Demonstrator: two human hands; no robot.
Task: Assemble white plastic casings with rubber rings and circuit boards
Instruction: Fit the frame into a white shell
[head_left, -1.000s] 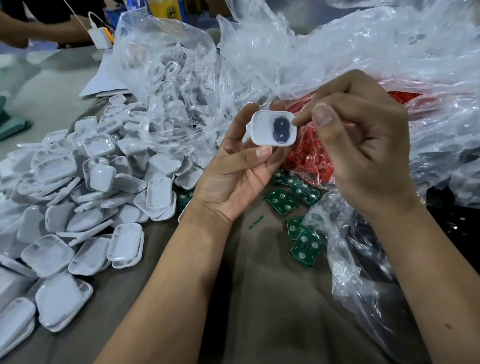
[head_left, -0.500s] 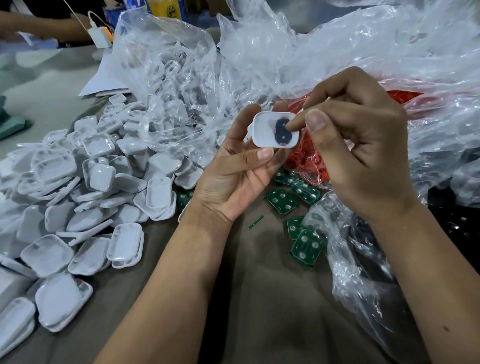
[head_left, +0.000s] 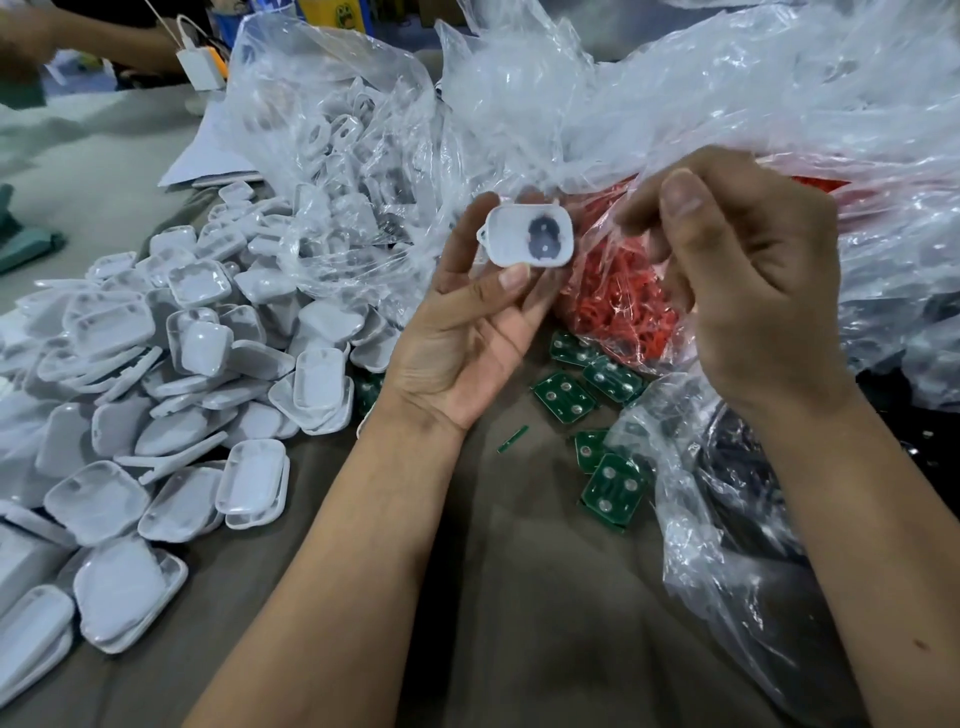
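since the earlier frame, right hand (head_left: 748, 291) has drawn back from the casing (head_left: 527, 236), so that its forefinger tip no longer reaches the dark insert and a gap separates the two. left hand (head_left: 467, 343) keeps the same hold, with the casing a little more tilted.

near field: both bare forearms enter from the lower edge over a grey-brown table (head_left: 519, 597). loose green circuit boards (head_left: 610, 488) lie flat on it between the wrists, some partly under a clear bag (head_left: 727, 519) at right.

middle field: left hand, palm up, pinches the small white casing between thumb below and curled fingers behind; its open face is toward the camera and shows a dark rubber insert (head_left: 543, 234) seated inside. right hand is beside it, fingers curled inward and thumb raised; whether anything lies between its fingertips cannot be told. at left, a heap of white casings (head_left: 171, 374) spreads across the table.

far field: red rubber rings (head_left: 623, 306) fill a clear plastic bag behind the hands. a second clear bag (head_left: 332, 135) holds more white parts. another person's arm (head_left: 104, 36) and a white charger (head_left: 195, 65) sit at the top left.
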